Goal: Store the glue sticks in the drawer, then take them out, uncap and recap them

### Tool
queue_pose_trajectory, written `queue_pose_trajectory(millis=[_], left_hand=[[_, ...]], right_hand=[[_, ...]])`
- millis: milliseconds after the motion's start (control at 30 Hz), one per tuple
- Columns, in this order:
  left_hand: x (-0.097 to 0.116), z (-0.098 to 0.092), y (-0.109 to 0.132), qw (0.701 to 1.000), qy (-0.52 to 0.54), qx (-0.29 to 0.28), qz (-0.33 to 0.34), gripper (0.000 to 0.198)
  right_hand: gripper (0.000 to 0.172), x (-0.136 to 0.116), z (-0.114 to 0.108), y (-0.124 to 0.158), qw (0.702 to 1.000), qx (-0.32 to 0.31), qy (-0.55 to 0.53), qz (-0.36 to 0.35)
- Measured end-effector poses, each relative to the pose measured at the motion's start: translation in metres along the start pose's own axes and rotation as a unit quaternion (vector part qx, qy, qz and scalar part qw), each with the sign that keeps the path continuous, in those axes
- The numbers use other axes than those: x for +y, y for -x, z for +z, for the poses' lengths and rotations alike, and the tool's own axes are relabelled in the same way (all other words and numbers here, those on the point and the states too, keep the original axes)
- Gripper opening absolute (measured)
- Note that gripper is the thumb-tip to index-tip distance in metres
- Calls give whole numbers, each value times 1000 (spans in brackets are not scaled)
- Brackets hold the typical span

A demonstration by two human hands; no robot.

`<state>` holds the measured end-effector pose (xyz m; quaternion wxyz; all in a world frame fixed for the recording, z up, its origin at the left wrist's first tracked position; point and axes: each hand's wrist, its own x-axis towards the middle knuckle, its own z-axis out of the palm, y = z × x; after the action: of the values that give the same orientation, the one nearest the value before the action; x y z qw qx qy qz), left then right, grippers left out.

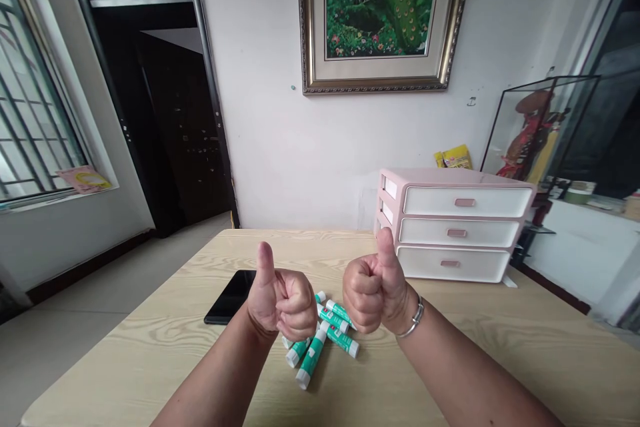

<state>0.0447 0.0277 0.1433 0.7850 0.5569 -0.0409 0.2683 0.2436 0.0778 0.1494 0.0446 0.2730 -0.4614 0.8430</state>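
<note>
Worktop (500, 347): pale wood-grain surface, set against a white wall; carries everything listed below except the wall and room items.
Left hand (280, 303): raised above the worktop, fingers curled into a closed fist, thumb pointing straight up; grips nothing.
Right hand (375, 290): raised likewise, closed fist with thumb upright; grips nothing. Well clear of the left hand, with a gap between the two.
Bracelet (416, 317): thin silver band on the right wrist.
Tubes (313, 353): small heap of green-and-white tubes with white caps, lying loose on the worktop below and between the two hands, some crossing one another; exact count cannot be told, as the fists hide part of the heap.
Phone (230, 297): black, screen dark, flat on the worktop just left of the left hand.
Drawer unit (457, 227): pink frame, three white drawers stacked, all shut; stands at the far right of the worktop, behind the right hand.
Yellow packet (453, 157): partly seen behind the drawer unit's top.
Painting (383, 13): gilt-framed, green foliage, on the wall.
Glass case (540, 127): at the right, holding a figure in red.
Window (30, 113): barred, at the left.
Doorway (170, 133): dark, beside the window.
</note>
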Motion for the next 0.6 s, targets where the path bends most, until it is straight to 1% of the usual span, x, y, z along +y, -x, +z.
queue_pose_trajectory(millis=[167, 467, 600], left_hand=[[6, -4, 0, 1000, -7, 9, 0, 85], [4, -10, -2, 1000, -7, -1, 4, 85], [2, -15, 0, 1000, -2, 6, 1, 85]], right_hand=[[78, -7, 0, 1, 1000, 15, 6, -6], [77, -8, -4, 4, 1000, 20, 14, -10], [77, -8, -8, 7, 999, 28, 16, -10]])
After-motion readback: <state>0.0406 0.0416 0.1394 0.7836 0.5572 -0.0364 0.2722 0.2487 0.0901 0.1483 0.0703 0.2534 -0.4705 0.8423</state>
